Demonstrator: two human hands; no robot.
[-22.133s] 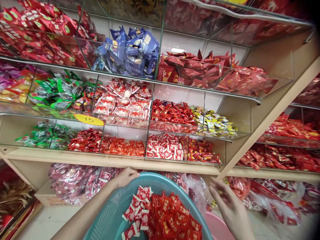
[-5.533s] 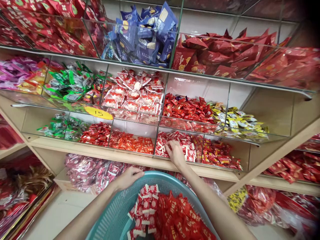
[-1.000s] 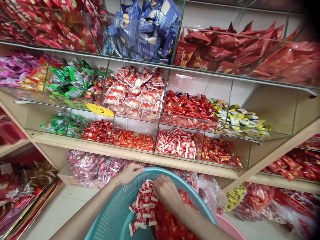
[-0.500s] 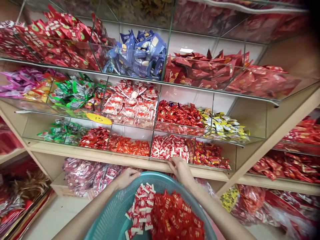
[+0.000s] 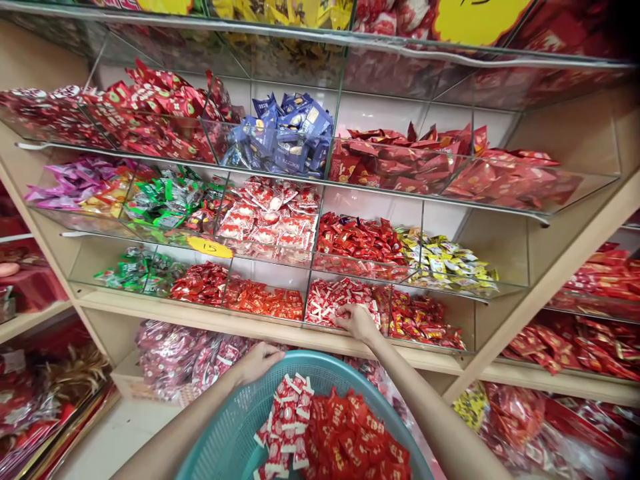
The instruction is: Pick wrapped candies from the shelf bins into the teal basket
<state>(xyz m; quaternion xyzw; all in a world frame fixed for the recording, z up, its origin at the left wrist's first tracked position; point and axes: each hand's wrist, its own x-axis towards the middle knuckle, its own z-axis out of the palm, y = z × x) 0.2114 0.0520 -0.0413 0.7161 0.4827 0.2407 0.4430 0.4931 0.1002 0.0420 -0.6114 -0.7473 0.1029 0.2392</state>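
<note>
My left hand (image 5: 259, 361) grips the far rim of a teal plastic basket (image 5: 235, 433) low in the view. Inside it lie red-and-white wrapped candies (image 5: 285, 423) on the left and red wrapped candies (image 5: 353, 440) on the right. My right hand (image 5: 357, 321) reaches into the bottom-shelf glass bin of red-and-white candies (image 5: 330, 300), with its fingers curled down onto the pile. What the fingers enclose is hidden.
Glass-divided shelves (image 5: 310, 183) hold bins of red, green, blue, yellow and pink sweets. A yellow price tag reading 15 (image 5: 210, 247) sits on one bin front. Plastic bags of candy (image 5: 185, 353) lie under the wooden shelf edge (image 5: 200, 319). More red packets (image 5: 590, 333) fill shelves at right.
A second ago my right hand was in the basket on the red-and-white candies. It has since risen over the shelf edge into the bin. My left hand stays on the rim.
</note>
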